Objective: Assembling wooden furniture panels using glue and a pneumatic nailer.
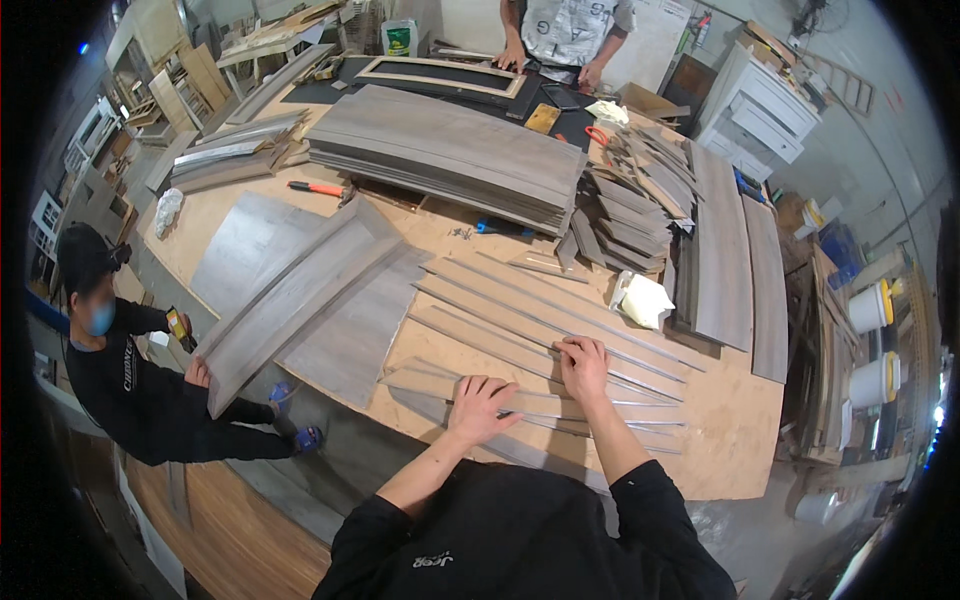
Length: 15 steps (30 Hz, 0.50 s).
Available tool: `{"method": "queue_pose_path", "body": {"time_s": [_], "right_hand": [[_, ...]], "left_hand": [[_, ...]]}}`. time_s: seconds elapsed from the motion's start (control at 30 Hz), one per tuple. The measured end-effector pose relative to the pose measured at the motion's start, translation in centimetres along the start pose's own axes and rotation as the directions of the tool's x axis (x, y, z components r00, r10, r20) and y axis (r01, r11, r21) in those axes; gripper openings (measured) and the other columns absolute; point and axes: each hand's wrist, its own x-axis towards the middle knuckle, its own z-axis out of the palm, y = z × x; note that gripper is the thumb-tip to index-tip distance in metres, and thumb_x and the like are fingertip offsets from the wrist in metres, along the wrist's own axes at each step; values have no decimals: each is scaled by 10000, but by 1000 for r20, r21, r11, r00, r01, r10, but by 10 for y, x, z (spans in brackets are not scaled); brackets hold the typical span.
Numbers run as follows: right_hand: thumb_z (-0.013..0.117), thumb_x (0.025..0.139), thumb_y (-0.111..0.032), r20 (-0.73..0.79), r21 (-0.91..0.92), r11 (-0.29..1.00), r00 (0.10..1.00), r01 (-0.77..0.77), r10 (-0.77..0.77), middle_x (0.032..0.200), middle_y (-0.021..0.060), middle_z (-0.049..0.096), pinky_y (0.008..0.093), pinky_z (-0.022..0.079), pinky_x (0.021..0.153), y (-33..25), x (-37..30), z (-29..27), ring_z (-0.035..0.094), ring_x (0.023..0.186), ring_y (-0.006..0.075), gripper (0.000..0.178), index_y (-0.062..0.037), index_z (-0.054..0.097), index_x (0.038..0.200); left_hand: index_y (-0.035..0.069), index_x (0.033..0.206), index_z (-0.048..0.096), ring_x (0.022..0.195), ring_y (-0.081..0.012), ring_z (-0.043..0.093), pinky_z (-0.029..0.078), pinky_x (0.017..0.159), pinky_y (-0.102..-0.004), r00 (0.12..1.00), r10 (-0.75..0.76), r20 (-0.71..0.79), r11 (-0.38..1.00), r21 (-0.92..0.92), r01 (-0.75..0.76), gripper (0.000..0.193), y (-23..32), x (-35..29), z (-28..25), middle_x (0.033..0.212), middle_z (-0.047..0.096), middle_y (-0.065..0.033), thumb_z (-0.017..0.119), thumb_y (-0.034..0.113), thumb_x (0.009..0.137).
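Several thin grey strips [490,300] lie side by side on the light wooden table [730,465] in front of me. My left hand [482,410] rests over the nearest strips, fingers apart and slightly bent, close to a wider grey piece [420,405]. Farther up and to the right, my right hand [583,368] has its fingers curled down onto a strip in the middle of the row. Its fingertips partly cover that strip. At the left, a co-worker [95,340] holds the end of a long grey panel [300,290] and a yellow device [178,325].
A tall stack of grey boards [440,150] stands beyond the strips. Crumpled white paper [642,300], loose offcuts [625,220] and long panels [720,240] lie to the right. Another person [570,40] stands at the far side by a wooden frame [440,78].
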Motion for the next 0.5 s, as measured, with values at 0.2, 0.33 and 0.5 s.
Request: {"method": "queue_pose_path", "body": {"time_s": [0.2,0.33,0.5], "right_hand": [[682,863,-436,-36,-288,958,999,-20,10,1481,93,453,592,255,1124,-4,15,12,344,1399,368,581,-233,561,1394],[585,897,-556,94,-317,948,993,-38,72,1557,99,373,635,191,1141,1,7,11,264,1451,369,676,-251,454,1486],[578,888,-571,167,-239,971,986,9,32,1566,102,369,655,168,1142,15,-11,-8,271,1457,374,657,-252,496,1457]], "left_hand": [[182,1165,676,1073,-243,529,385,985,-446,1000,-7,2,1000,0,7,502,0,-3,4,1117,607,4,781,432,743],[168,1175,681,1074,-248,528,387,992,-454,1000,-9,-8,999,39,9,507,0,-1,2,1122,603,-14,760,452,762],[165,1183,679,1090,-255,521,388,990,-453,1000,16,-11,999,35,-16,515,-1,-3,3,1135,598,-21,762,450,762]]}}
